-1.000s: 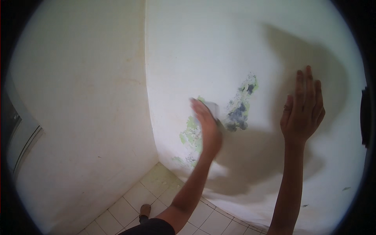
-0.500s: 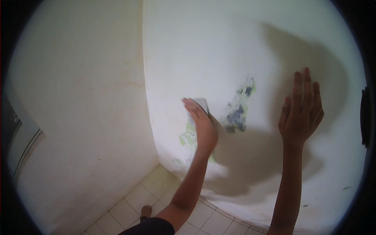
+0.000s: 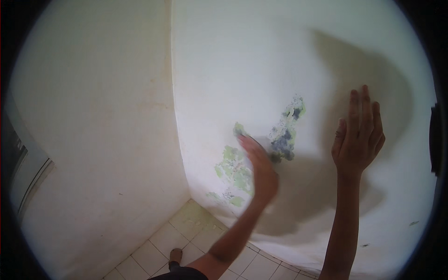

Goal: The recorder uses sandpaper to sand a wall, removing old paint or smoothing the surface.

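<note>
My left hand (image 3: 262, 164), a little blurred, lies against the pale wall (image 3: 224, 60) with its fingers together. Under it is a flat grey sheet (image 3: 264, 141), mostly hidden, with an edge showing beside the fingers. Left of this hand is a patch of peeled paint (image 3: 233, 169), light green and whitish. To its upper right is another peeled patch (image 3: 283, 140), green with dark grey spots. My right hand (image 3: 358, 137) rests flat on the wall farther right, fingers stretched upward, holding nothing.
A second wall (image 3: 102, 116) meets this one at a corner on the left, with a framed opening (image 3: 28, 177) at its far left. White floor tiles (image 3: 170, 238) lie below, where a foot (image 3: 176, 255) shows. A dark object (image 3: 435, 140) is at the right edge.
My left hand has slid right and down along the wall with the grey sheet, uncovering more of the left peeled patch. My right hand stays in place on the wall.
</note>
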Tool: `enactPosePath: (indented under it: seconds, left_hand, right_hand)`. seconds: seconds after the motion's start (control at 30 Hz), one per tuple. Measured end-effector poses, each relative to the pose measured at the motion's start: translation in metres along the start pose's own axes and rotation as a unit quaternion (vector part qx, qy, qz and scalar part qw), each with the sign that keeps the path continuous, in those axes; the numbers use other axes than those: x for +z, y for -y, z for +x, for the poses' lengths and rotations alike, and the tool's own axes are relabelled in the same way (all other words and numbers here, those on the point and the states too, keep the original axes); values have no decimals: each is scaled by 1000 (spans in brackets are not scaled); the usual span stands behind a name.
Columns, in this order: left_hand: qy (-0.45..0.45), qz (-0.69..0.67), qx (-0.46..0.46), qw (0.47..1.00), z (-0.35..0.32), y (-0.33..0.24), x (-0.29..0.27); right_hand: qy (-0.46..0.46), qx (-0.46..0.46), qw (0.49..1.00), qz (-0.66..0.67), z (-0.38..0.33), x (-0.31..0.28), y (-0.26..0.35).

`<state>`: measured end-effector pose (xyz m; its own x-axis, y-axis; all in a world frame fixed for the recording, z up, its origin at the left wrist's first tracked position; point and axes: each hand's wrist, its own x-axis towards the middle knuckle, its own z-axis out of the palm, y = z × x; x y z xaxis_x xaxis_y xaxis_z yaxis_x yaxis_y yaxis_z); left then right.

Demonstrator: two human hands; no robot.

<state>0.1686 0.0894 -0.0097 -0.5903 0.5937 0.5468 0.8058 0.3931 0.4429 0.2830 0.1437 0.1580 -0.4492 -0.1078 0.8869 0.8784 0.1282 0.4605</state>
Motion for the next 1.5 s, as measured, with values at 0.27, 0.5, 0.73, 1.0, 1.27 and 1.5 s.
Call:
enactPosePath:
  seconds: [0.27, 0.5, 0.73, 1.0, 1.27, 1.5]
  left_hand:
    - [-36, -271, 10, 962, -18, -18, 12]
    - [-129, -421, -2, 898, 15, 31, 4]
    - [-155, -417, -92, 891, -28, 1, 24]
    - [-223, -382, -43, 896, 39, 13, -7]
    - [12, -443, 72, 893, -47, -3, 1]
    - [-108, -418, 17, 902, -12, 9, 6]
  right_hand:
    - [-3, -1, 1000, 4, 2, -4, -1]
    - [14, 2, 1000, -8, -1, -2, 2]
    - [12, 1, 1000, -16, 2, -4, 3]
    - [-2, -2, 1000, -11, 2, -2, 0]
    - [-10, -10, 1000, 17, 1, -1, 0]
    - [-13, -2, 1000, 3, 2, -3, 5]
